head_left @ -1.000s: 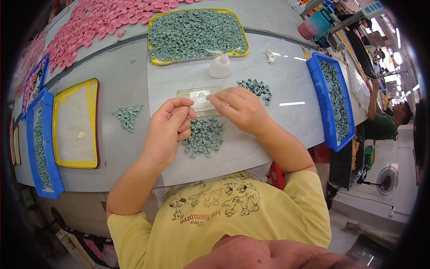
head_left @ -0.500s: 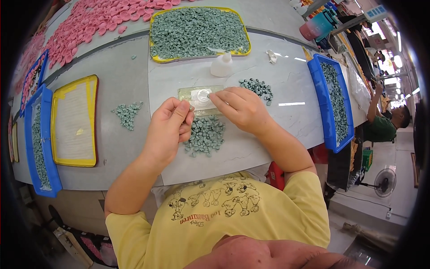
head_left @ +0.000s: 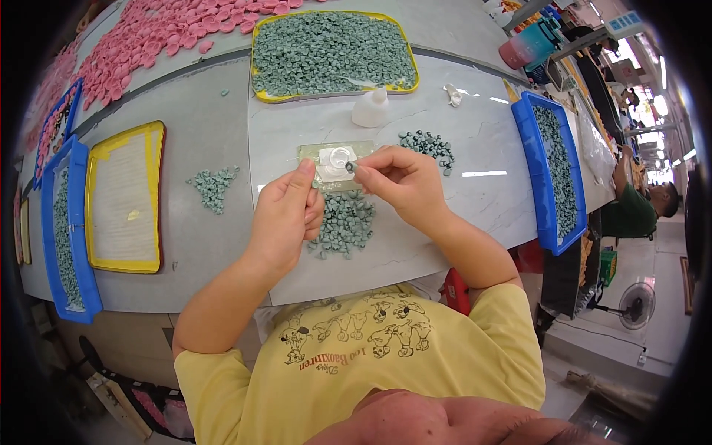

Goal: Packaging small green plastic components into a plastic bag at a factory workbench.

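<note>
My right hand (head_left: 406, 185) pinches a small dark green piece (head_left: 350, 167) between thumb and fingertips, just over the edge of a small round clear dish (head_left: 338, 157). That dish rests on a white square atop a greenish rectangular plate (head_left: 311, 150). Beside it, my left hand (head_left: 285, 215) is closed with its thumb pointing up, and a small pale green piece (head_left: 315, 182) shows at its fingertips. Close below both hands lies a pile of pale green pieces (head_left: 345, 226). A cluster of darker, shiny green pieces (head_left: 426, 147) lies to the right of the plate.
Behind the plate stands a white squeeze bottle (head_left: 370, 110), near a yellow-rimmed tray (head_left: 259, 95) heaped with green pieces. Blue trays (head_left: 525, 141) flank the table. A yellow-framed board (head_left: 122, 200) and a small green pile (head_left: 213, 190) lie left. Pink pieces (head_left: 159, 41) cover the far left.
My right hand has turned and drawn back slightly from the dish, bringing the dark green piece into view. My left thumb has straightened upward.
</note>
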### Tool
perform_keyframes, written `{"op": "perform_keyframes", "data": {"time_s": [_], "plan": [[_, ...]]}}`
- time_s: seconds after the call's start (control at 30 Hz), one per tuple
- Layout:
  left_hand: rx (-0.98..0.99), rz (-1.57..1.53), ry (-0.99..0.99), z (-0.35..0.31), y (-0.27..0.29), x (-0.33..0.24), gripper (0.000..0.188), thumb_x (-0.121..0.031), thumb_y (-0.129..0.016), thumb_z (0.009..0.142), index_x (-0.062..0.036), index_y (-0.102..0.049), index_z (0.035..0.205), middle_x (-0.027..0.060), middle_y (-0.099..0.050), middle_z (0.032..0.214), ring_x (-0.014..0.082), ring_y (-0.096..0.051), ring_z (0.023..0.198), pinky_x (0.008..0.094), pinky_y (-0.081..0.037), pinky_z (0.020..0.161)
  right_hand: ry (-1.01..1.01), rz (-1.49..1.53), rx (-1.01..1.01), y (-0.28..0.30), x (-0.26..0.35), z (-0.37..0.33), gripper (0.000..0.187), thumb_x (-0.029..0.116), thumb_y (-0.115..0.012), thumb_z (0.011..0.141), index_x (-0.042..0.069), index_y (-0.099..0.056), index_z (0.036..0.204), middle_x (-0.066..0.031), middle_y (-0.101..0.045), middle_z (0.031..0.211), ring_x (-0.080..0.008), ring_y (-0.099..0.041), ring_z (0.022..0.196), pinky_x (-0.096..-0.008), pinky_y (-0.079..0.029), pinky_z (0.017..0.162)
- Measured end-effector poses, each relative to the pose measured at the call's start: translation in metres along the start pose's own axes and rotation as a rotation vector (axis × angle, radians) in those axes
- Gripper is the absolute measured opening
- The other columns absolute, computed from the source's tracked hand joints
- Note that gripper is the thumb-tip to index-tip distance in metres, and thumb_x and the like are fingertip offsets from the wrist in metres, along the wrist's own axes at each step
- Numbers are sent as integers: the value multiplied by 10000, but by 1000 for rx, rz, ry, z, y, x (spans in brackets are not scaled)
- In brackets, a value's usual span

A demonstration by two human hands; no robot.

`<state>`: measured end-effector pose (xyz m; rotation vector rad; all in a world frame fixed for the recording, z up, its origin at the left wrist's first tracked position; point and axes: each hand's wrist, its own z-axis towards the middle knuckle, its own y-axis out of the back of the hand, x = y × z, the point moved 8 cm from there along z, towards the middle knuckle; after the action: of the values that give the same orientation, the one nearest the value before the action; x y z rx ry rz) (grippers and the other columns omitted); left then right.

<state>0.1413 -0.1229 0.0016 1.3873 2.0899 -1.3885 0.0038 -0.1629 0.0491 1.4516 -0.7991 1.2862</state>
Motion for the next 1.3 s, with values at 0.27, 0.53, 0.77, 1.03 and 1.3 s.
{"op": "perform_keyframes", "data": {"time_s": [0.27,0.53,0.77,1.03,1.3], "plan": [[-8,6,49,2,5,10,396,-381,-483,911,-105,-367,651,-25,-347,504,54,-233,399,217,-174,359,-331,346,62,-23,-25,-5,101,42,-633,797,-30,-615,866,-63,-624,771,-91,-553,637,-223,-451,586],[7,-39,125,4,8,18,397,-383,-490,906,-111,-367,644,-28,-340,496,53,-234,392,217,-167,353,754,-427,-13,-35,45,-19,245,-50,-693,621,-3,-630,854,-100,-613,796,-212,-585,660,-284,-458,530],[13,-51,114,2,9,18,401,-384,-485,908,-112,-366,637,-30,-332,491,54,-237,388,218,-170,350,887,-568,22,-44,45,-27,305,-9,-708,608,-15,-619,900,-90,-618,814,-213,-585,667,-287,-468,540],[-30,-11,-12,-3,13,12,400,-367,-483,914,-94,-393,635,-43,-346,504,43,-259,400,209,-200,353,1050,-719,-12,-59,52,-38,277,41,-686,642,-55,-603,888,-127,-611,833,-220,-589,671,-297,-476,519],[-148,305,-406,-18,10,-19,397,-324,-454,936,-42,-466,658,-28,-399,533,46,-336,491,220,-288,429,931,-454,-39,-51,56,-29,326,-52,-684,627,-41,-616,945,-129,-617,849,-230,-596,672,-296,-486,557]]}}
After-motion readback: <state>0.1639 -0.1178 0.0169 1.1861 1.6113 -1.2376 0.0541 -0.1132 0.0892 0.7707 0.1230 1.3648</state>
